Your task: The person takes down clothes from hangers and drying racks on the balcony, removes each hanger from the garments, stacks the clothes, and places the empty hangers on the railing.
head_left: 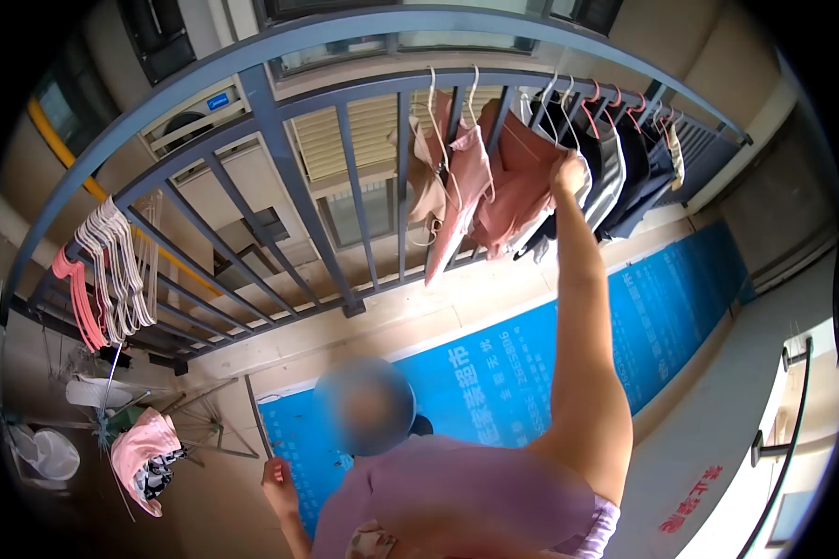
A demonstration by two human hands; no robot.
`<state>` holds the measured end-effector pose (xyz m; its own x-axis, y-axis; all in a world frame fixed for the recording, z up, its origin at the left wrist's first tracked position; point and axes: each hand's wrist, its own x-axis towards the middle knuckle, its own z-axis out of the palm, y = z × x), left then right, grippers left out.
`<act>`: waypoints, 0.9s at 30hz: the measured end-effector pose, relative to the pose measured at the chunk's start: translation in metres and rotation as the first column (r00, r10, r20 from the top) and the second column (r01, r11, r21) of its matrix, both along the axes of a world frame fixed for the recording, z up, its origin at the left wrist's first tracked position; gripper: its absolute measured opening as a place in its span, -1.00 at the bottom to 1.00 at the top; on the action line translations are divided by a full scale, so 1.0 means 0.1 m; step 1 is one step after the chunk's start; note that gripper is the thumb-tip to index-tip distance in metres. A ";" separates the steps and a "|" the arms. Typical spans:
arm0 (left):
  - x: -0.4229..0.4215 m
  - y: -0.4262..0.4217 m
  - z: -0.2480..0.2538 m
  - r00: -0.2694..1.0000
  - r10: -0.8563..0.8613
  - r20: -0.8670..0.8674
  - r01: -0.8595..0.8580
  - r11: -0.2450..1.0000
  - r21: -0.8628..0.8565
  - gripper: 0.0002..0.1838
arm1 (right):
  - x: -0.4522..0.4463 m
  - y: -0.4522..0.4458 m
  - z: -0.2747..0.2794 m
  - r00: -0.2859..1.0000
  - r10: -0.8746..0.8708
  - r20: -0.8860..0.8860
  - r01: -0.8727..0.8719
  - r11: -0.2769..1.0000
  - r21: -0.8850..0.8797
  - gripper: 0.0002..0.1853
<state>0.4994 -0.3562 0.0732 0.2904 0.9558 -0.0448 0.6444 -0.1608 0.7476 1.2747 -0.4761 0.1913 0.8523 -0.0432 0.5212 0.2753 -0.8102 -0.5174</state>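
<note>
My right arm stretches up to the railing, and my right hand (570, 173) is closed at the shoulder edge of a hung pink garment (522, 177). White hanger wire runs down to the fingers. Left of it hang a lighter pink garment (466, 172) and a beige one (427, 177). On the right side are grey and dark garments (629, 177), several on pink hangers (615, 95). Low at my side, my left hand (280, 480) has loosely curled fingers with no object visible in it.
A dark metal railing (270, 158) curves across the view. White hangers (116, 270) and pink hangers (79, 298) hang at its left end. A folding rack (216, 427) with pink cloth (147, 447) stands below. Blue printed sheeting (475, 373) covers the floor; a blurred round patch overlaps it.
</note>
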 end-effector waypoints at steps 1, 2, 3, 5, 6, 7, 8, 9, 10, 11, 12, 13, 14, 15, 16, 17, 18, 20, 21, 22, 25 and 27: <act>0.07 0.05 0.01 1.000 -0.026 0.011 0.026 1.000 -0.012 -0.88 | 0.01 -0.16 0.13 0.991 0.099 0.089 -0.100 0.995 0.005 -0.75; 0.16 0.11 0.01 0.998 -0.053 0.024 0.054 0.998 -0.025 -0.88 | 0.08 -0.31 0.27 0.984 0.136 0.114 -0.133 0.991 -0.028 -0.75; 0.23 0.17 -0.02 0.995 -0.100 0.026 0.101 0.995 -0.024 -0.87 | 0.13 -0.48 0.41 0.975 0.172 0.138 -0.164 0.984 -0.066 -0.74; 0.41 0.27 -0.13 0.981 -0.189 0.041 0.190 0.982 -0.023 -0.86 | 0.06 -0.83 0.80 0.975 0.185 0.126 -0.156 0.965 -0.210 -0.73; 0.55 0.30 -0.14 0.968 -0.243 0.069 0.243 0.970 0.002 -0.85 | 0.00 -1.02 0.93 0.966 0.216 0.142 -0.191 0.967 -0.171 -0.73; 0.70 0.33 -0.15 0.951 -0.294 0.095 0.292 0.956 0.031 -0.84 | 0.04 -1.27 1.02 0.948 0.272 0.168 -0.232 0.947 -0.223 -0.73; 0.89 0.34 -0.07 0.932 -0.342 0.120 0.337 0.939 0.061 -0.84 | -0.38 -1.42 1.27 0.950 0.265 0.163 -0.231 0.952 -0.200 -0.74; 1.11 0.30 0.01 0.920 -0.362 0.154 0.361 0.932 0.036 -0.85 | -0.67 -1.61 1.44 0.953 0.248 0.175 -0.205 0.951 -0.231 -0.74; 1.34 0.27 0.15 0.907 -0.379 0.185 0.384 0.923 0.008 -0.85 | -1.04 -1.77 1.61 0.958 0.225 0.180 -0.175 0.951 -0.256 -0.74; 1.60 0.29 0.14 0.857 -0.426 0.290 0.428 0.902 0.059 -0.80 | -1.33 -1.93 1.71 0.962 0.211 0.175 -0.169 0.958 -0.231 -0.75; 1.77 0.28 0.19 0.768 -0.562 0.305 0.536 0.826 0.172 -0.70 | -1.59 -2.09 1.78 0.952 0.263 0.155 -0.225 0.947 -0.229 -0.77; 2.06 0.22 0.30 0.749 -0.597 0.287 0.592 0.798 0.115 -0.61 | -1.86 -2.20 1.82 0.927 0.343 0.150 -0.307 0.926 -0.220 -0.80; 2.29 0.11 0.60 0.675 -0.713 0.192 0.664 0.700 0.263 -0.48 | -2.25 -2.20 1.94 0.922 0.388 0.013 -0.380 0.909 -0.170 -0.81; 2.50 -0.01 0.84 0.640 -0.737 0.216 0.674 0.674 0.303 -0.41 | -2.52 -2.21 1.95 0.888 0.457 -0.059 -0.461 0.878 -0.133 -0.82; 2.69 -0.12 0.99 0.603 -0.761 0.238 0.681 0.647 0.343 -0.34 | -2.78 -2.19 1.99 0.842 0.499 -0.206 -0.524 0.847 -0.089 -0.83; 2.87 -0.20 1.03 0.618 -0.771 0.151 0.642 0.606 0.469 -0.28 | -2.95 -2.20 1.94 0.788 0.550 -0.278 -0.578 0.816 -0.026 -0.83; 2.98 -0.27 1.04 0.637 -0.768 0.064 0.598 0.545 0.587 -0.21 | -3.08 -2.21 1.91 0.681 0.666 -0.306 -0.703 0.711 -0.015 -0.83; 3.05 -0.41 1.07 0.637 -0.770 0.019 0.621 0.528 0.580 -0.23 | -3.35 -2.17 1.86 0.560 0.754 -0.343 -0.785 0.615 0.071 -0.88; 3.05 -0.46 1.07 0.639 -0.769 -0.004 0.631 0.521 0.576 -0.24 | -3.48 -2.16 1.89 0.526 0.764 -0.374 -0.794 0.599 0.106 -0.90; 3.03 -0.42 0.95 0.641 -0.767 -0.003 0.560 0.466 0.686 -0.54 | -3.49 -2.19 1.86 0.490 0.804 -0.336 -0.836 0.543 0.080 -0.93; 2.64 -0.42 0.80 0.676 -0.716 0.175 0.500 0.620 0.605 -0.74 | -3.47 -2.13 1.55 0.491 0.870 -0.039 -0.871 0.491 -0.016 -0.79; 2.30 -0.39 0.96 0.734 -0.667 0.127 0.472 0.635 0.611 -0.77 | -3.49 -1.94 1.47 0.607 0.790 0.087 -0.724 0.595 -0.348 -0.71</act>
<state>0.7295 -0.3955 0.1688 0.6862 0.4308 0.5861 0.0319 -0.8228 0.5675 0.9261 -0.6698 0.3380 0.3784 0.7245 0.5761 0.9231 -0.3416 -0.1768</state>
